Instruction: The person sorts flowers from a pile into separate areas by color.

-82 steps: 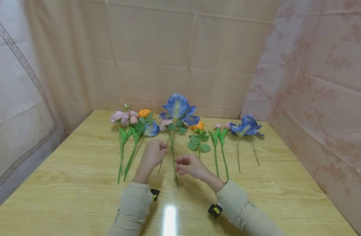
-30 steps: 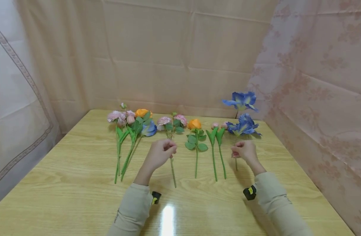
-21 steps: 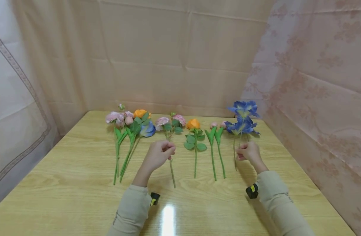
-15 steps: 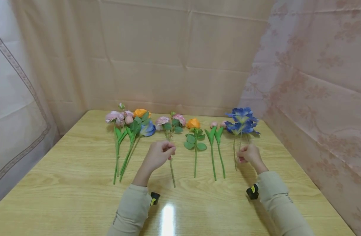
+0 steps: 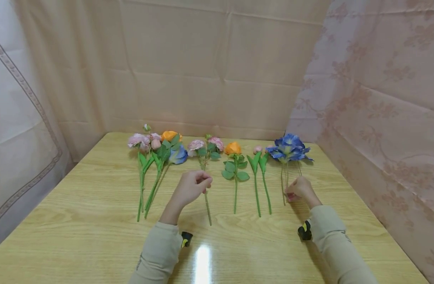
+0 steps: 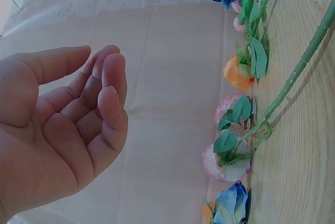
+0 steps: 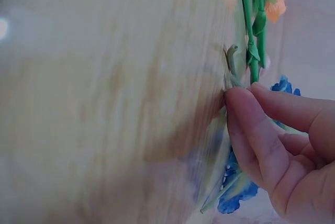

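In the head view my right hand (image 5: 301, 189) pinches the thin stem of a blue artificial iris (image 5: 289, 141) low over the table at the right. Its bloom overlaps the other blue flowers there. The right wrist view shows thumb and fingertips (image 7: 243, 101) together at the stem, close to the tabletop. My left hand (image 5: 193, 186) hovers over the stem of a pink flower spray (image 5: 196, 146). In the left wrist view that hand (image 6: 78, 109) is loosely curled with nothing in it, apart from the green stem (image 6: 298, 69).
On the wooden table (image 5: 238, 252), an orange rose (image 5: 233, 148) and two green-leaved pink tulips (image 5: 254, 161) lie between the hands. To the left is a group of pink flowers (image 5: 139, 140), an orange flower (image 5: 170, 135) and a blue flower (image 5: 178, 155). Curtains (image 5: 174, 59) hang behind.
The blue iris has gone from the middle by the left hand to the far right in my right hand, then down onto the other blue flowers. My left hand has stayed near the middle.
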Action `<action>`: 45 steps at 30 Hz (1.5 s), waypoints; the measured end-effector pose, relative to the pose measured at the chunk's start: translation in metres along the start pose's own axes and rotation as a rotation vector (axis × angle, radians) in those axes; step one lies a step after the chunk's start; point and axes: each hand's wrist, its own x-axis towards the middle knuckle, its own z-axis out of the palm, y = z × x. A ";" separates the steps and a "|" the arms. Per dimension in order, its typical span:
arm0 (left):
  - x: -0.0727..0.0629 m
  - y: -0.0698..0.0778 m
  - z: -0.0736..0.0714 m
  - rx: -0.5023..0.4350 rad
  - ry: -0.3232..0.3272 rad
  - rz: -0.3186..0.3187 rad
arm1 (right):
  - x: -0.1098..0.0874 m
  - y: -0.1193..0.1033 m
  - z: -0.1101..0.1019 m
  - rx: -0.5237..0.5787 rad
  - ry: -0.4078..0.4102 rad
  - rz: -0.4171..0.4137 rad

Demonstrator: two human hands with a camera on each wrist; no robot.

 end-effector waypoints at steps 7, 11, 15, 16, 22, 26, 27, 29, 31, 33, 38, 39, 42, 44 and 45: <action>0.000 0.000 0.000 0.012 -0.017 0.012 | -0.002 -0.001 -0.001 -0.166 0.037 -0.042; -0.001 0.000 0.000 0.016 -0.024 0.015 | -0.007 -0.005 -0.002 -0.220 0.083 -0.087; -0.001 0.001 -0.001 0.022 -0.017 0.007 | -0.014 -0.017 0.001 -0.182 0.120 -0.159; -0.001 0.001 -0.001 0.019 -0.015 0.003 | -0.015 -0.021 0.002 -0.177 0.123 -0.185; -0.001 -0.003 -0.005 0.055 0.040 -0.021 | -0.027 -0.043 0.011 -0.114 0.101 -0.252; 0.000 -0.007 -0.014 0.143 0.123 -0.040 | -0.030 -0.050 0.017 -0.082 0.089 -0.266; 0.001 -0.008 -0.017 0.166 0.145 -0.044 | -0.031 -0.051 0.019 -0.074 0.089 -0.269; 0.001 -0.010 -0.024 0.208 0.189 -0.049 | -0.032 -0.053 0.021 -0.055 0.086 -0.273; 0.001 -0.013 -0.032 0.242 0.228 -0.057 | -0.033 -0.054 0.024 -0.025 0.081 -0.275; 0.001 -0.016 -0.041 0.273 0.272 -0.067 | -0.035 -0.055 0.026 0.013 0.066 -0.280; -0.001 -0.029 -0.063 0.311 0.360 -0.140 | -0.039 -0.059 0.031 0.082 0.034 -0.294; -0.002 -0.032 -0.067 0.316 0.378 -0.160 | -0.039 -0.060 0.032 0.084 0.029 -0.297; -0.006 -0.039 -0.078 0.341 0.410 -0.239 | -0.041 -0.063 0.034 0.086 0.014 -0.292; -0.009 -0.043 -0.084 0.371 0.413 -0.307 | -0.042 -0.064 0.035 0.079 0.004 -0.289; -0.011 -0.045 -0.087 0.392 0.410 -0.334 | -0.043 -0.065 0.035 0.076 0.000 -0.287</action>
